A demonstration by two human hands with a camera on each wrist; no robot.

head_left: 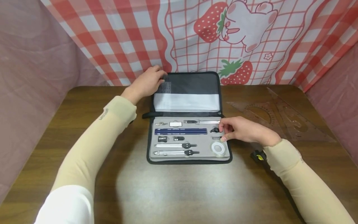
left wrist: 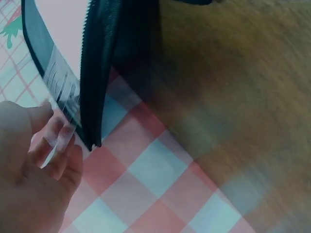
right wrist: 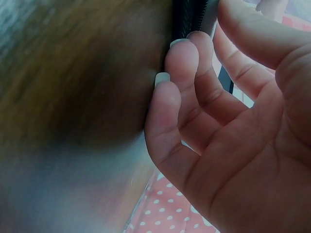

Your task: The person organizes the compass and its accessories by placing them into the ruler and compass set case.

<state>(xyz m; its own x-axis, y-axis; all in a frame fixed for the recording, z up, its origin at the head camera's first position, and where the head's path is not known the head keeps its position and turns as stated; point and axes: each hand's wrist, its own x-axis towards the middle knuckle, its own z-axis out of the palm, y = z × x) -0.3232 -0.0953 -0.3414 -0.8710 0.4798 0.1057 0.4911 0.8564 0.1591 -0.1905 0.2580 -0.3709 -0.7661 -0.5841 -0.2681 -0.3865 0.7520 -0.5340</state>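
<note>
A black zip case [head_left: 190, 161] of drawing tools lies unfolded on the table, its lid raised against the cloth behind. At the lid's upper left corner, my left hand [head_left: 149, 80] pinches a clear plastic ruler [left wrist: 62, 141] between thumb and fingers. Part of that ruler lies over the lid's inside. My right hand [head_left: 241, 129] grips the case's right edge, thumb on the grey tray and curled fingers against the zip side. Near the thumb sit a small black piece [head_left: 214, 130] and a white ring-shaped roll [head_left: 218, 149].
In the tray lie blue pencils [head_left: 180, 131], a white eraser [head_left: 175, 124], a black sharpener [head_left: 162, 139] and two compasses [head_left: 172, 145]. Clear set squares [head_left: 299, 124] rest on the table to the right. A checked cloth [head_left: 126, 34] hangs along the back edge.
</note>
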